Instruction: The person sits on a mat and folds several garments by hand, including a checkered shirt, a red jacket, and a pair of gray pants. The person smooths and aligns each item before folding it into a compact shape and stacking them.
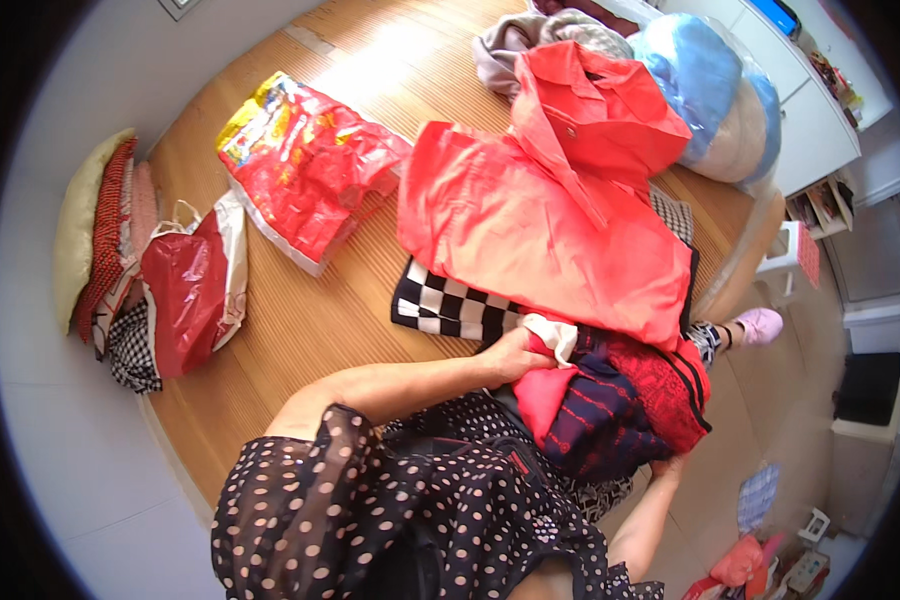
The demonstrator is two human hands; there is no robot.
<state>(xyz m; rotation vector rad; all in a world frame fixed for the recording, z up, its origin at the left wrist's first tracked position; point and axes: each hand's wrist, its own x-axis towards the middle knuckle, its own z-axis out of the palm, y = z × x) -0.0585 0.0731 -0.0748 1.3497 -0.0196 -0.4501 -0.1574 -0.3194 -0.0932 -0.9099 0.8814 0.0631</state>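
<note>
Dark navy striped garment (600, 420) w/ red parts is held at the mat's near edge. Left hand (515, 358) is clenched on its pink-and-white upper fold; right hand (670, 468) grips it from below, fingers mostly hidden. Just beyond, a checkered cloth (450, 305) is overlapped by a coral shirt (540, 220). Further left, red plastic bags (300, 165) are laid on the bamboo mat (310, 320).

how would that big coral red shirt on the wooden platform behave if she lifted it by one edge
The coral red shirt would probably go limp and drape, since it already lies in soft folds over the checkered cloth. It looks thin, so likely light for its spread. Its smooth surface may let it slide off the pile near the left hand.
</note>
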